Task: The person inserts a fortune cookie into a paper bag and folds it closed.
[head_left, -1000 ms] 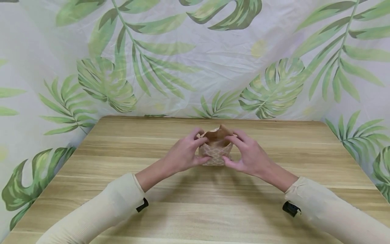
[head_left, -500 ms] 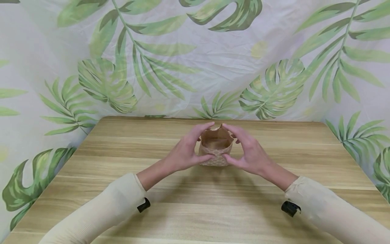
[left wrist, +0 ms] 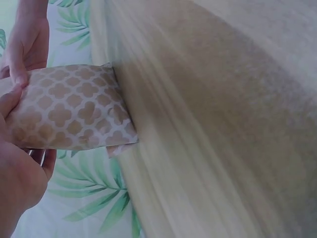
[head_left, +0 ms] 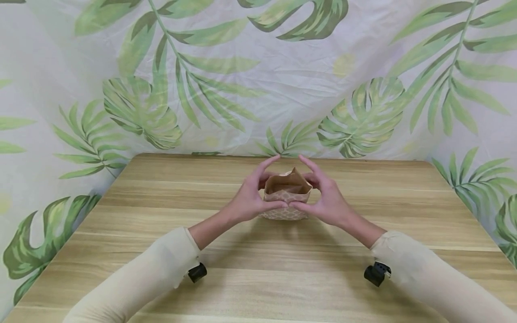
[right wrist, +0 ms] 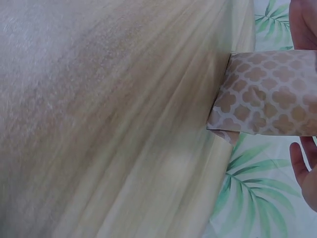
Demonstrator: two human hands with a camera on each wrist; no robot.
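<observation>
A small brown paper bag [head_left: 284, 214] with a white lattice pattern stands upright on the table, its mouth open toward the head camera. My left hand [head_left: 249, 199] holds its left side, thumb across the front and other fingers at the side and behind. On the right side, my right hand [head_left: 333, 202] grips it the same way. Both thumbs nearly meet on the front below the rim, while the index fingers stick up past the bag. In the left wrist view the patterned front of the paper bag [left wrist: 74, 109] shows, its base on the wood.
The wooden table [head_left: 258, 287] spreads around the bag, its far edge close behind. A leaf-printed cloth [head_left: 226, 98] hangs beyond that edge. Black wrist cameras [head_left: 197, 272] hang below the pale sleeves [head_left: 137, 278].
The bag's mouth has widened from folded in to open. My fingers have left the rim and moved round the sides, and my thumbs have slid together across the front.
</observation>
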